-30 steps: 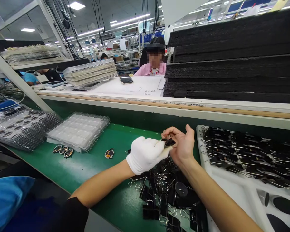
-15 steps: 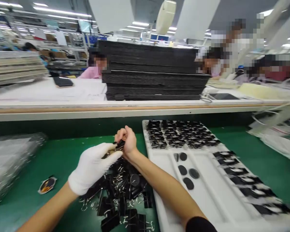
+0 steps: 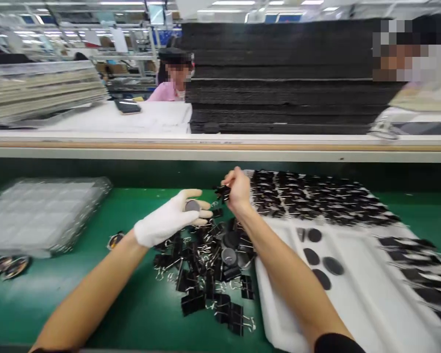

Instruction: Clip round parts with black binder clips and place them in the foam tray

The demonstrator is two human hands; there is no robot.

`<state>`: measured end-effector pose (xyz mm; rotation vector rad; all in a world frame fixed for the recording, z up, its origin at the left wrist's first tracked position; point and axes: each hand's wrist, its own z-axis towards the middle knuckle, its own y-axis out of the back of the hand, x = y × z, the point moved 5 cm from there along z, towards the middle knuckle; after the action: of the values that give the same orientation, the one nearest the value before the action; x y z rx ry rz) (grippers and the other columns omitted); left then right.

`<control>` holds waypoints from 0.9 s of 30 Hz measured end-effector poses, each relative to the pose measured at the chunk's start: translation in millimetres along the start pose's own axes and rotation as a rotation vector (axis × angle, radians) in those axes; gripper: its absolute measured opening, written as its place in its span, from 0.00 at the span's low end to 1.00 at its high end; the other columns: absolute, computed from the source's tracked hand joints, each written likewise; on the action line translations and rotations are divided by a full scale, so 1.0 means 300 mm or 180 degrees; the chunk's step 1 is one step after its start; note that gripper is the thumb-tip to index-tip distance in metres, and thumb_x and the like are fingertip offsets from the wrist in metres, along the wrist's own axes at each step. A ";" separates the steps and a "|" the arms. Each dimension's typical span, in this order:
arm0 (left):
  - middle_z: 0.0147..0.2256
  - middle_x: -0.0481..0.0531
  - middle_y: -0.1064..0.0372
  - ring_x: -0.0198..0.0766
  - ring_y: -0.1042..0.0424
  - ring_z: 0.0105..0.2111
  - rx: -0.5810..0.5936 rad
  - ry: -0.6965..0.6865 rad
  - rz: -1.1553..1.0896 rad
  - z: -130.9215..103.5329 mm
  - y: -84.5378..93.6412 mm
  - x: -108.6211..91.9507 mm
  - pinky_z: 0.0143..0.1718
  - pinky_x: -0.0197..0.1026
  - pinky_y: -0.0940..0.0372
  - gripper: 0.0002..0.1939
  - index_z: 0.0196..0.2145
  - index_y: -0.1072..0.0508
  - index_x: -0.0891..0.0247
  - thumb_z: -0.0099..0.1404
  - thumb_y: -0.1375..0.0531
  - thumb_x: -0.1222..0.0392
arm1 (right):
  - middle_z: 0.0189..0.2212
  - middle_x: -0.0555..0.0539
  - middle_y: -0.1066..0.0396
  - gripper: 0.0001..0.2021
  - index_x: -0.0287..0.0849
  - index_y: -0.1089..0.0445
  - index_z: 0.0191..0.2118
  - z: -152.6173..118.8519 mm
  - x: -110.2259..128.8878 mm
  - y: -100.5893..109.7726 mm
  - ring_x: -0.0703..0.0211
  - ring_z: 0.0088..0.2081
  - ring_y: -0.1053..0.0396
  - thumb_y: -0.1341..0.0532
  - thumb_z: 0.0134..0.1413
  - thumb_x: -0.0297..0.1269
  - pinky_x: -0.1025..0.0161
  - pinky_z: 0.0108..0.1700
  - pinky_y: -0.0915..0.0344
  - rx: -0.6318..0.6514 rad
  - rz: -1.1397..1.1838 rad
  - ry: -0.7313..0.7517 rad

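My left hand (image 3: pixel 176 218), in a white glove with bare-looking fingertips, is turned palm up with its fingers spread. A dark grey round disc (image 3: pixel 192 206) rests in it. To its right, my ungloved right hand (image 3: pixel 238 191) is closed around a black binder clip (image 3: pixel 223 192); whether more than one is held I cannot tell. Beneath both hands lies a loose pile of black binder clips (image 3: pixel 193 301) with silver wire handles. Some round dark pieces, including a grey disc (image 3: pixel 229 256), sit among them.
A white foam tray (image 3: pixel 279 323) at right carries rows of black clips (image 3: pixel 316 193) and several dark discs (image 3: pixel 315 235). Left are a clear plastic tray (image 3: pixel 44 211) and small round parts (image 3: pixel 16 267). Black sheets (image 3: pixel 279 78) are stacked on the shelf (image 3: pixel 150 153); people sit behind.
My hands have moved apart. The left has turned palm up, showing the disc, while the right has drawn away rightward with the binder clip. The view has shifted left and closer.
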<state>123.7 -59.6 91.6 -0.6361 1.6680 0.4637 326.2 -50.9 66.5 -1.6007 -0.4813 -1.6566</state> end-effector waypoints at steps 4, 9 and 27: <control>0.59 0.72 0.29 0.51 0.23 0.55 -0.0010 -0.0087 0.0052 0.015 -0.014 0.006 0.52 0.53 0.23 0.25 0.55 0.37 0.62 0.69 0.34 0.48 | 0.13 0.51 0.42 0.30 0.48 0.42 0.13 -0.011 -0.019 0.011 0.62 0.20 0.41 0.50 0.66 0.53 0.60 0.30 0.43 -0.0276 -0.0008 0.0148; 0.44 0.60 0.21 0.42 0.18 0.37 -0.0495 -0.0456 0.0919 0.024 -0.006 -0.004 0.31 0.40 0.24 0.16 0.46 0.36 0.61 0.74 0.43 0.46 | 0.14 0.52 0.42 0.29 0.49 0.44 0.15 -0.040 -0.060 -0.010 0.60 0.21 0.41 0.50 0.66 0.57 0.59 0.30 0.40 -0.0215 -0.0139 -0.0179; 0.21 0.44 0.29 0.36 0.30 0.21 -0.1051 -0.0873 0.3167 0.029 -0.048 0.035 0.28 0.38 0.44 0.16 0.26 0.37 0.57 0.70 0.42 0.50 | 0.12 0.49 0.43 0.34 0.48 0.42 0.11 -0.072 -0.071 -0.030 0.60 0.18 0.42 0.53 0.71 0.51 0.58 0.27 0.44 -0.0285 -0.0219 -0.0221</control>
<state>138.3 -66.7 80.3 0.0904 1.5593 1.4847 303.4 -55.3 45.3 -1.7291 -0.5091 -1.6992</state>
